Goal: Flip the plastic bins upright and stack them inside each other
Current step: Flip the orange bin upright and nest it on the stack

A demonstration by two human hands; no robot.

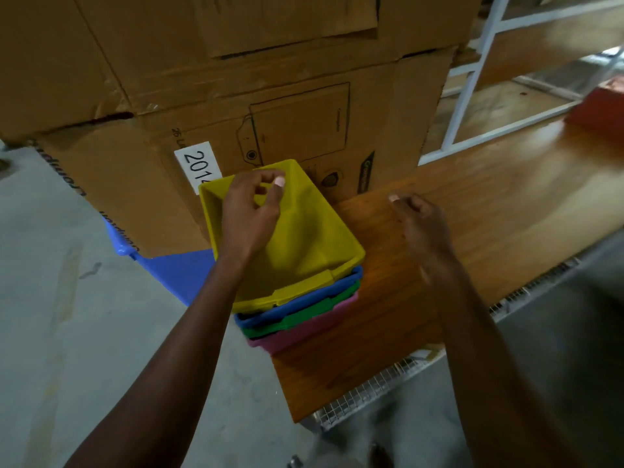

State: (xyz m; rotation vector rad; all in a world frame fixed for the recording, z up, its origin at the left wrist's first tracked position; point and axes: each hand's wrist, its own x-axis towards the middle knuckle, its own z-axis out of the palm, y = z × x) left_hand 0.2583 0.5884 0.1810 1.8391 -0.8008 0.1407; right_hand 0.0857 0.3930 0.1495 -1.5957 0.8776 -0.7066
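So neither hand is actually gripping anything right now. The left hand (pixel 251 206) hovers over the open yellow bin (pixel 304 244), fingers loosely curled, thumb and fingertips close together but pinching nothing as far as I can see. The right hand (pixel 420 224) floats off at about 3 o'clock from the bins, over the wooden tabletop (pixel 472 214), fingers relaxed and slightly bent, holding nothing.

That yellow bin sits upright, nested on top of a blue bin (pixel 304 305), then a green bin (pixel 314 315), then a pink bin (pixel 304 332) at the bottom, all stacked inside each other at the table's left edge.

At 12 o'clock from the stack there's a pile of big cardboard boxes (pixel 236 79), one with a white label (pixel 199 165). At 9 o'clock, a blue plastic piece (pixel 175 271) pokes out from under the boxes. White shelving (pixel 472 79) stands at 2 o'clock.
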